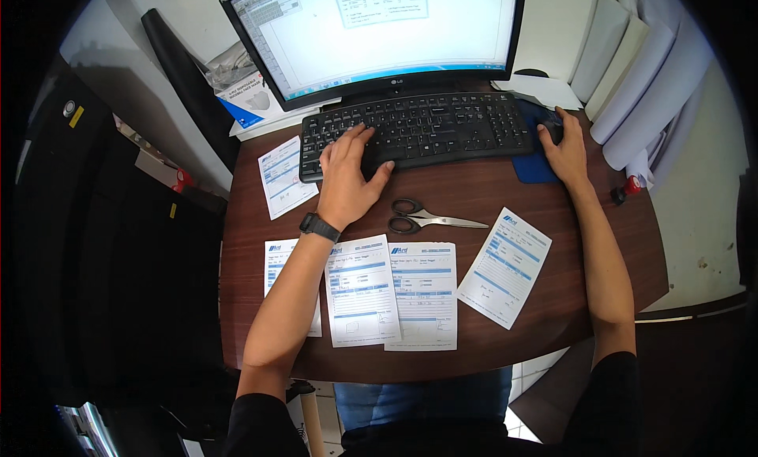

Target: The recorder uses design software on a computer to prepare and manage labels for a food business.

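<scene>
My left hand (pixel 349 177) rests on the left end of a black keyboard (pixel 442 129), fingers spread over the keys and thumb out to the side. A dark watch (pixel 320 227) is on that wrist. At the keyboard's right, my right hand (pixel 566 151) is wrapped round a black computer mouse (pixel 548 125) on a blue mouse pad (pixel 533 170). Behind the keyboard a monitor (pixel 395 50) shows a white page with a dialog box near its top. Black-handled scissors (pixel 434 219) lie below the keyboard, blades pointing right.
Printed paper forms with handwriting lie on the brown desk (pixel 426 366): an overlapping group (pixel 363 299), one tilted form (pixel 507 267) at right, another (pixel 284 177) by the keyboard. A red-topped stamp (pixel 629 187) stands at the right edge. Paper rolls (pixel 655 70) lean behind it.
</scene>
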A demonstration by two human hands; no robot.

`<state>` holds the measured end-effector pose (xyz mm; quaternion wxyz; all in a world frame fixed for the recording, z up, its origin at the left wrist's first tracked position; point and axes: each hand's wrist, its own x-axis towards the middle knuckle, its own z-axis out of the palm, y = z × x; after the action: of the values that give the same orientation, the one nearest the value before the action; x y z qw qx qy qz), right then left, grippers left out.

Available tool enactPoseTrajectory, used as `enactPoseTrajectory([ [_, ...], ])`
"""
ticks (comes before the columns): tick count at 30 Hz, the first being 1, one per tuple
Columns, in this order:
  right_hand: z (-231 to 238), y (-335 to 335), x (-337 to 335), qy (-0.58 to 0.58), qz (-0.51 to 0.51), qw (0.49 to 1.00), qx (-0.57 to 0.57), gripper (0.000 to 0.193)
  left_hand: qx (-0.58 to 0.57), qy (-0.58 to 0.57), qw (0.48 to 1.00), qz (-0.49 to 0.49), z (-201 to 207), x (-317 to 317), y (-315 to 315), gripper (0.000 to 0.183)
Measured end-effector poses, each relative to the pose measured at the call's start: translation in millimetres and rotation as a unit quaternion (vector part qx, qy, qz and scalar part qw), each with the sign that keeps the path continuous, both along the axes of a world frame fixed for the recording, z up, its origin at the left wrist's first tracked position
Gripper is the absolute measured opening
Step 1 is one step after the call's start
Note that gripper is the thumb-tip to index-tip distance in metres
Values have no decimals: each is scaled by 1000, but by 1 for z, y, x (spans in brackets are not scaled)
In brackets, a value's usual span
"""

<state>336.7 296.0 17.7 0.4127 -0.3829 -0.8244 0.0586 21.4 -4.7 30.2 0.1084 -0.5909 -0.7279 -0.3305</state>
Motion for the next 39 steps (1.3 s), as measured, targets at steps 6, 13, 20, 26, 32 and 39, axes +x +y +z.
enactPoseTrajectory([
  [6,1,-1,-1,-4,-5,1000,-11,64,-132,-47,977,-159,52,30,-10,106],
  [13,3,-2,0,-8,-4,1000,-17,64,-353,3,897,-267,52,73,-16,145],
  [20,0,-1,-1,-9,0,1000,-6,64,-364,1,893,-266,43,77,-14,143],
  [26,1,-2,-1,-8,1,1000,-9,64,-352,-2,899,-262,41,80,-12,142],
  [32,2,-4,-2,-10,-2,1000,-20,63,-328,-5,906,-268,38,80,-13,132],
  [39,3,-5,-3,-10,-3,1000,-16,61,-180,1,917,-356,46,105,-14,17],
])
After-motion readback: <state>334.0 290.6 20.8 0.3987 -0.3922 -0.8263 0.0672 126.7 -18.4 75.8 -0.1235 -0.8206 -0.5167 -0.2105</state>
